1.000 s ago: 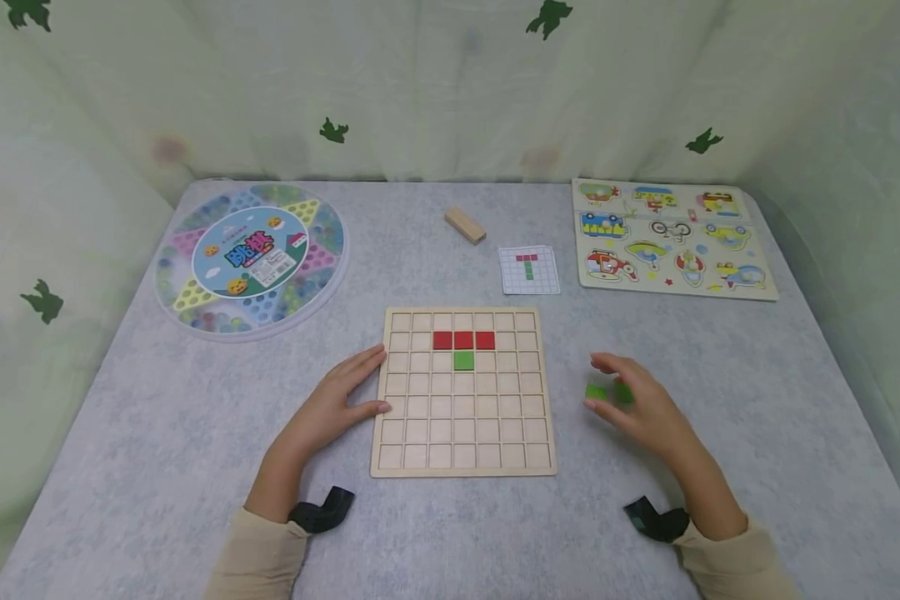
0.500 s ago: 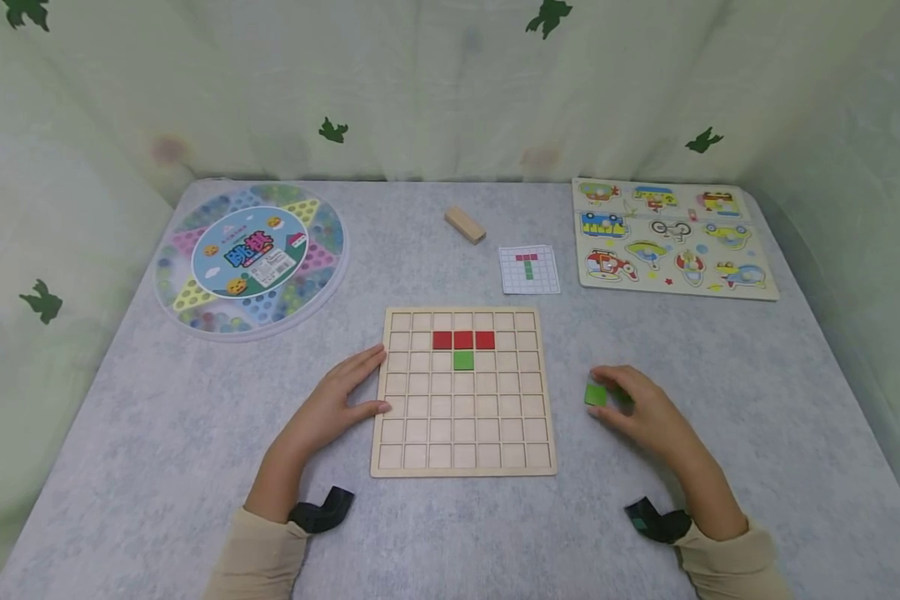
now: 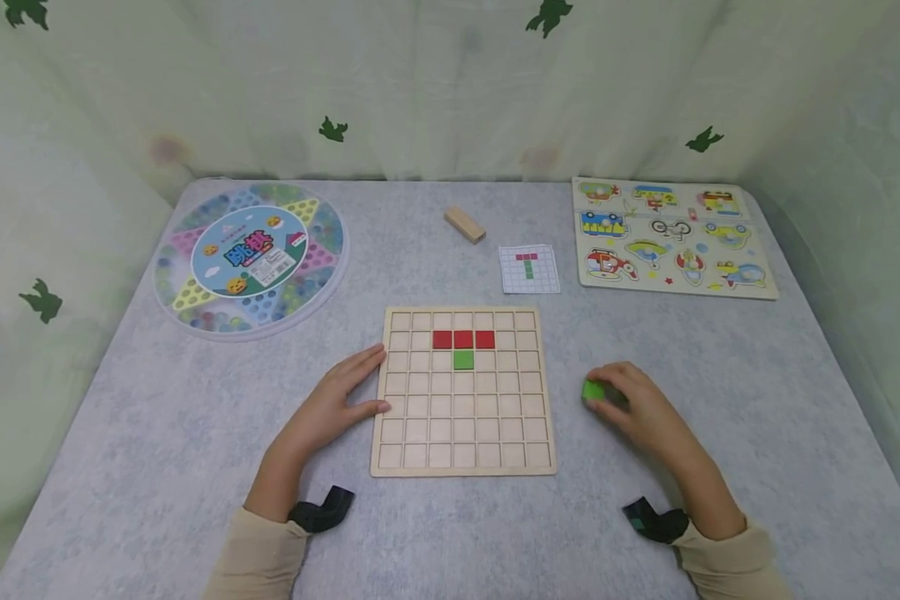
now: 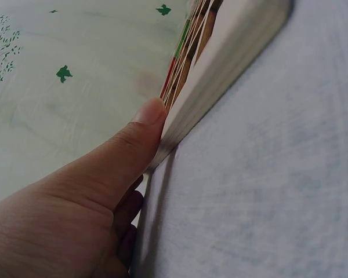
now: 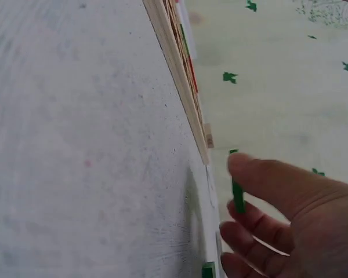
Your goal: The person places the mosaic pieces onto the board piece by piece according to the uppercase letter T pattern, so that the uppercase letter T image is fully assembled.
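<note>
Between thumb and forefinger, my right hand (image 3: 641,408) pinches a green square tile (image 3: 592,390); in the right wrist view the tile (image 5: 238,196) stands on edge, off the table. A second green tile (image 5: 208,270) lies on the table below that hand, mostly hidden from the head view. The wooden grid board (image 3: 427,455) lies flat in the middle. Three red tiles (image 3: 463,340) form a row on it, with one green tile (image 3: 463,360) under the middle one. My left hand (image 3: 333,400) rests at the board's left edge, fingers extended, thumb (image 4: 148,116) touching the rim.
Behind the board lie a small wooden block (image 3: 465,225) and a pattern card (image 3: 529,269) showing a red and green T. A round Chinese checkers box (image 3: 251,260) is at the back left, a vehicle peg puzzle (image 3: 675,240) at the back right.
The right thumb and forefinger have come together on the green tile and raised it slightly from the table. My left hand and the board have stayed put.
</note>
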{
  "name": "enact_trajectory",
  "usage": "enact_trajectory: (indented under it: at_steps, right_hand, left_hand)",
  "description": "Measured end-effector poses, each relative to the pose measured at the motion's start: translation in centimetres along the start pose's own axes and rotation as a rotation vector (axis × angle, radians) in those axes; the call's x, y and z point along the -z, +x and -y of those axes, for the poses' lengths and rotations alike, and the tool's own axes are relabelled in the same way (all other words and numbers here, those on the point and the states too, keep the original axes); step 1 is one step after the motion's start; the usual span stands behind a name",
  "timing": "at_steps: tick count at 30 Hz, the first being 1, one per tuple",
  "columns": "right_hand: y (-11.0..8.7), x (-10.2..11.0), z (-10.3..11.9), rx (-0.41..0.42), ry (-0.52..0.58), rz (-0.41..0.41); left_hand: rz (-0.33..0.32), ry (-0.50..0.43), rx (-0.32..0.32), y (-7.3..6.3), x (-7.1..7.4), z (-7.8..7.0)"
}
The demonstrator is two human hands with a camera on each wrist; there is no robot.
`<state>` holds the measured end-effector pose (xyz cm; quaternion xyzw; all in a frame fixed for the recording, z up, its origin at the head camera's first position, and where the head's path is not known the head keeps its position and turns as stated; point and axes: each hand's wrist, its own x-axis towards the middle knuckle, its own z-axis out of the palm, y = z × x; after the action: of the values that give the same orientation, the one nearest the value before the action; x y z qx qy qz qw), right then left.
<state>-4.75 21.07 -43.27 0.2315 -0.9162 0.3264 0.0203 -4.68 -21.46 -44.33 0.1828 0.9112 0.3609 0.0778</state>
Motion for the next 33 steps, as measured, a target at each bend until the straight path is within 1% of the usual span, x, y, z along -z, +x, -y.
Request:
enact_trajectory:
  at_steps: [5, 11, 14, 18, 21, 22, 27, 29, 31, 33]
  right_hand:
    - [0.9, 0.4, 1.7, 0.108, 0.046, -0.044]
    - [2.8, 0.1, 4.9, 0.217, 0.101, -0.056]
    - [3.8, -0.8, 6.4, 0.276, 0.125, -0.052]
    - [5.1, -2.9, 7.8, 0.327, 0.177, -0.033]
    - [5.8, -4.6, 8.1, 0.322, 0.212, -0.011]
    - [6.0, -5.1, 8.1, 0.305, 0.215, -0.002]
    - [6.7, -7.3, 7.8, 0.155, 0.240, 0.071]
    - [6.9, -7.9, 7.5, 0.110, 0.236, 0.089]
    - [7.0, -8.3, 7.3, 0.095, 0.221, 0.095]
    - [7.1, -8.6, 7.1, 0.099, 0.205, 0.091]
  left_hand:
    - [0.002, 0.000, 0.002, 0.0, 0.0, -0.1]
    - [0.005, -0.002, 0.005, 0.1, 0.1, -0.1]
    - [0.007, -0.002, 0.009, 0.1, 0.1, -0.2]
    - [0.010, -0.005, 0.012, 0.1, 0.1, -0.2]
    - [0.013, -0.006, 0.009, 0.1, 0.1, -0.2]
    - [0.015, -0.005, 0.009, 0.1, 0.1, -0.2]
    - [0.011, -0.003, 0.010, 0.1, 0.1, -0.1]
    - [0.009, -0.003, 0.011, 0.1, 0.1, -0.1]
    - [0.010, -0.002, 0.012, 0.0, 0.2, -0.2]
    - [0.012, -0.003, 0.012, 0.1, 0.2, -0.1]
